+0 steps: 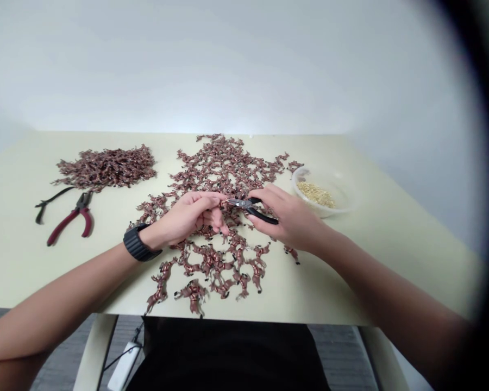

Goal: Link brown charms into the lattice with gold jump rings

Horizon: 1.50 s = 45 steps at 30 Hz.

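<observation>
Over horse charms [215,260], right hand [289,217] gripping black pliers [264,214]

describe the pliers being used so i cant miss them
On the pale table, find the spread of small copper-coloured horse figures. At its centre, the right hand holds small black-handled pliers. Unlike the red-handled pair lying at the table's left, these are raised, their silver tips reaching the left hand.
</observation>
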Available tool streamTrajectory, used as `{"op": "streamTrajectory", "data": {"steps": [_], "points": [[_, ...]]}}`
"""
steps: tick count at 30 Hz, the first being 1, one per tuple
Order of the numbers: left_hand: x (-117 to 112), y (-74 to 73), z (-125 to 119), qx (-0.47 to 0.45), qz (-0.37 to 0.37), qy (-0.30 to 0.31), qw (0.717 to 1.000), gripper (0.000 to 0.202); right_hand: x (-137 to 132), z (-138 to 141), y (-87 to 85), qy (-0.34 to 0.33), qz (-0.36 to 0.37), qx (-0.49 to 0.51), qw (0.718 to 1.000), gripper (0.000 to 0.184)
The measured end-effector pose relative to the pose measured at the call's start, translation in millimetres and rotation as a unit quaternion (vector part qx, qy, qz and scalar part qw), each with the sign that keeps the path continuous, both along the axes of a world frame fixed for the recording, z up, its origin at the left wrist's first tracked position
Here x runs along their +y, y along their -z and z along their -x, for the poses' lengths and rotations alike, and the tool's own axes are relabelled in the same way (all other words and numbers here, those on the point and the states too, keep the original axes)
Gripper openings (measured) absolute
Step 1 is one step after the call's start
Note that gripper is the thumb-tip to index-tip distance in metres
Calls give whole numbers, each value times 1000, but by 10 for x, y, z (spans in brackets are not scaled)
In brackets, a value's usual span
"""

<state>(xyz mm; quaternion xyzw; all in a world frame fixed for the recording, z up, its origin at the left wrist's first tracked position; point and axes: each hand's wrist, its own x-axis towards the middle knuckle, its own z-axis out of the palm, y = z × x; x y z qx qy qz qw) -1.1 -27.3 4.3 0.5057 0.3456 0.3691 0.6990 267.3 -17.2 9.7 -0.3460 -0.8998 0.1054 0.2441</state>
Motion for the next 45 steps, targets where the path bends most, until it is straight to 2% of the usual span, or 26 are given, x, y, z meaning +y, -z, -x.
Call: {"op": "streamTrajectory", "data": {"steps": [11,16,21,24,29,32,36,40,42,45], "points": [[-6,-5,-12,-18,12,5,1000,26,-5,-5,-4,3,-2,-6,1000,33],[15,-19,14,-78,42,38,995,26,-26,0,-21,7,10,-7,1000,34],[22,-66,63,-123,109,72,984,30,-81,57,0,30,25,36,999,33],[-21,-83,40,-150,107,58,981,38,-126,131,39,42,46,87,994,30],[-105,-30,-75,-142,51,-6,989,39,-218,279,106,66,89,162,981,24],[-125,25,-123,-111,4,-48,993,38,-271,342,123,71,145,203,966,23],[-127,97,-149,-38,-119,-104,987,18,-322,401,137,51,231,251,939,24],[-149,156,-193,29,-221,-180,958,12,-361,460,163,41,293,291,910,27],[-170,169,-215,52,-260,-224,938,22,-379,488,181,36,330,310,891,29],[-195,152,-214,139,-318,-267,899,39,-386,505,196,24,401,335,852,34]]}}
